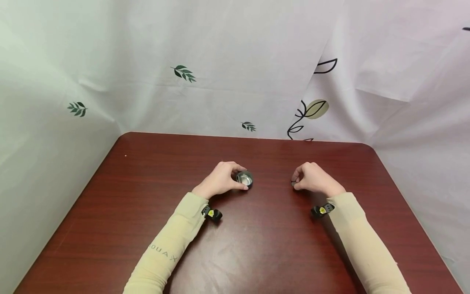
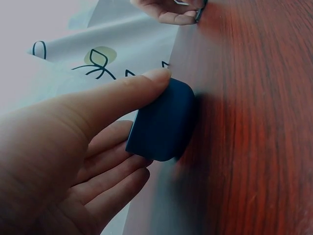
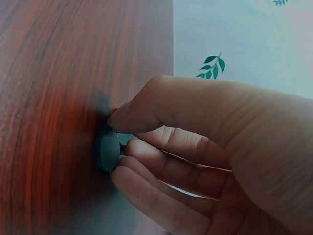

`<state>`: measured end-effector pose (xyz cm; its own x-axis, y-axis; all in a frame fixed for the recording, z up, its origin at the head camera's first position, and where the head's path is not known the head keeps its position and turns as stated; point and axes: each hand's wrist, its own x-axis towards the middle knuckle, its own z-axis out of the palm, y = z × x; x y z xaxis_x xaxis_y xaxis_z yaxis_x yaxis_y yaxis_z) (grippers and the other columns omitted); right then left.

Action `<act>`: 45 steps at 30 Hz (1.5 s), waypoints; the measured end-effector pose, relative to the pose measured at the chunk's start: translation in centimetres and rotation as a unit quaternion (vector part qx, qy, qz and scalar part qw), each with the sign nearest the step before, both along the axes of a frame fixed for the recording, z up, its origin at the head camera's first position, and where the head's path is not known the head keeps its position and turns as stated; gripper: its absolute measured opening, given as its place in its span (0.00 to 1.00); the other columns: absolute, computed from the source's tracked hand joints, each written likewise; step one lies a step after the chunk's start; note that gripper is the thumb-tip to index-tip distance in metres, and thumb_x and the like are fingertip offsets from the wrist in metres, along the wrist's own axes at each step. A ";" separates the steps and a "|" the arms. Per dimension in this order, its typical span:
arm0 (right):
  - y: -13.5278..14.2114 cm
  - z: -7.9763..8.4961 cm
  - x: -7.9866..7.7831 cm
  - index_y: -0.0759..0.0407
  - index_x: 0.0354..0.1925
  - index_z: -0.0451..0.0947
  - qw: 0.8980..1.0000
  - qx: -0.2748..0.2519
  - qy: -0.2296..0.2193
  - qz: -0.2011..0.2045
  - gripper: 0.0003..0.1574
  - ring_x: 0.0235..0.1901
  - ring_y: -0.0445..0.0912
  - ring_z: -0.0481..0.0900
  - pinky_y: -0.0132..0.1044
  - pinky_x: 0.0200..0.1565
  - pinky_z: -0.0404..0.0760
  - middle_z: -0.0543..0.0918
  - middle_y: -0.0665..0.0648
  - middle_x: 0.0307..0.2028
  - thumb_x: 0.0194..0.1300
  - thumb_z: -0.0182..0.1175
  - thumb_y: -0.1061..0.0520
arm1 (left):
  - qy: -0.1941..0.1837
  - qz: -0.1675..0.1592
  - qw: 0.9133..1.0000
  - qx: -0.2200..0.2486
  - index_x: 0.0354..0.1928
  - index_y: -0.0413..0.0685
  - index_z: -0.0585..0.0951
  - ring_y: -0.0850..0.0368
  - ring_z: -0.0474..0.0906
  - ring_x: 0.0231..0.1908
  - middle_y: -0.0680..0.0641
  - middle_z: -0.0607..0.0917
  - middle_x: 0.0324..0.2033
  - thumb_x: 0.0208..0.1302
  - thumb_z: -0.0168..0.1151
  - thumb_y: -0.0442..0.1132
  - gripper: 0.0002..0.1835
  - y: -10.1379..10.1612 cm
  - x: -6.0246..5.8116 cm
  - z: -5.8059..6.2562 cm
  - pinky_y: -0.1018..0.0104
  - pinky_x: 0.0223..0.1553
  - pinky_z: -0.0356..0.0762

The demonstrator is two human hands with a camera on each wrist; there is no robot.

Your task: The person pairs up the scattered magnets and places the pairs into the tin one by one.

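My left hand point(image 1: 222, 179) grips a small round dark cup point(image 1: 244, 179) with a shiny silvery inside, near the middle of the table. Seen from the side in the left wrist view, the cup point(image 2: 164, 122) is dark blue with a rounded base close over the wood; the thumb lies on one side and fingers on the other. To the right, my right hand point(image 1: 315, 178) pinches a small dark round piece point(image 3: 108, 149) at the table surface, thumb on its upper edge in the right wrist view. Its exact kind I cannot tell.
Both hands are over a reddish-brown wooden table point(image 1: 242, 245) with rounded far corners. White cloth point(image 1: 235, 81) printed with leaves hangs behind it and along both sides. A small black camera is strapped to each wrist.
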<state>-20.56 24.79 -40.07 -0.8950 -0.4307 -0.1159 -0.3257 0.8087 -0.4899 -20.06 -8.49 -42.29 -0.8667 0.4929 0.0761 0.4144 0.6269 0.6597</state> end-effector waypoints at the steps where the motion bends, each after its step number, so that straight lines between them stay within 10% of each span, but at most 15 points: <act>1: 0.0 0.0 0.0 0.56 0.30 0.87 1.000 0.001 -0.002 -0.001 0.05 0.26 0.44 0.77 0.39 0.32 0.78 0.82 0.48 0.25 0.51 0.72 0.63 | -0.001 0.000 1.000 -0.001 0.56 0.45 0.85 0.57 0.82 0.46 0.52 0.86 0.46 0.51 0.83 0.47 0.30 0.0 0.0 0.0 0.61 0.55 0.75; 45: 0.0 0.2 0.4 0.56 0.29 0.85 1.000 0.009 0.000 0.011 0.06 0.25 0.43 0.75 0.39 0.31 0.76 0.80 0.48 0.24 0.50 0.71 0.63 | -0.005 0.006 1.000 0.000 0.56 0.45 0.85 0.58 0.82 0.43 0.53 0.86 0.44 0.51 0.83 0.46 0.30 0.2 0.0 0.1 0.65 0.47 0.79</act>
